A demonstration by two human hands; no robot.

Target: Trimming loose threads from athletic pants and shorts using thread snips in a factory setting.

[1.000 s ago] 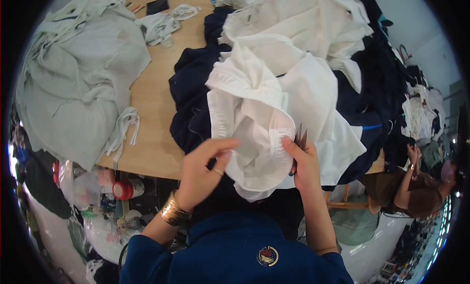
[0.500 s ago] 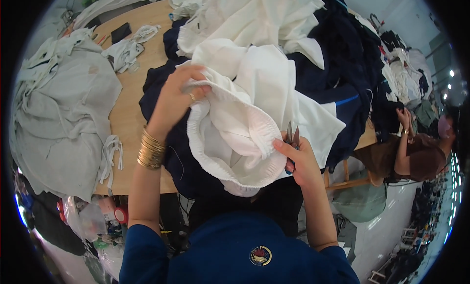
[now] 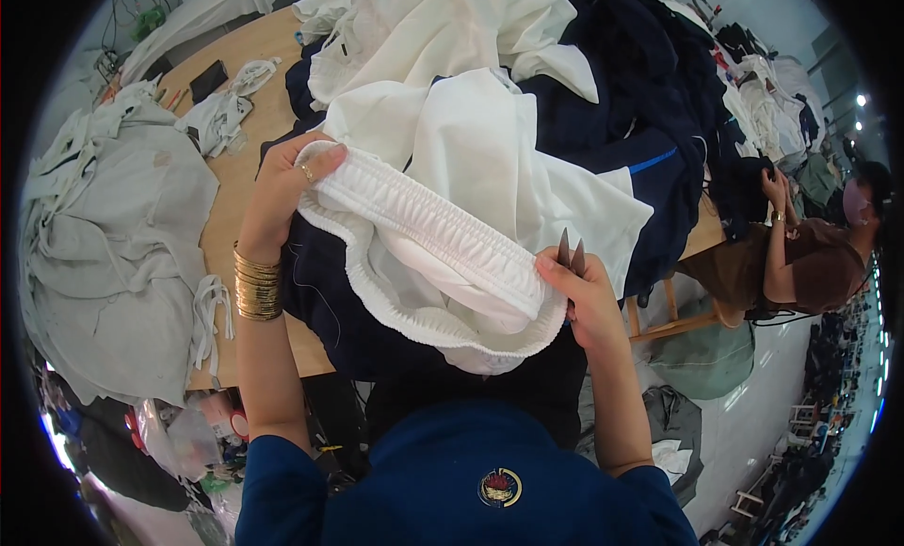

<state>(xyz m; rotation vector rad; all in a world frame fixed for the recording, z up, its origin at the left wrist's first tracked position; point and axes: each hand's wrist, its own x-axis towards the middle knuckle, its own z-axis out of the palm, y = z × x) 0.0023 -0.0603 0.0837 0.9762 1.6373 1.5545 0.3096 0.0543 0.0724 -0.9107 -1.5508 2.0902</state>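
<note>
while both hands stretch a white elastic waistband over the wooden table | left hand clenched on its far end | right hand closed on near end plus thread snips

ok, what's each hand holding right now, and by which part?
Both grip the white garment by its elastic waistband, stretched between them: left hand at the far end, right hand at the near end. The right also holds small snips, blades up.

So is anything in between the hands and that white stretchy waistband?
Nothing visible is. The left hand grips one end of the white waistband directly, and the right hand pinches the other end. The right hand also holds small metal snips, points up, beside the fabric, not between.
</note>
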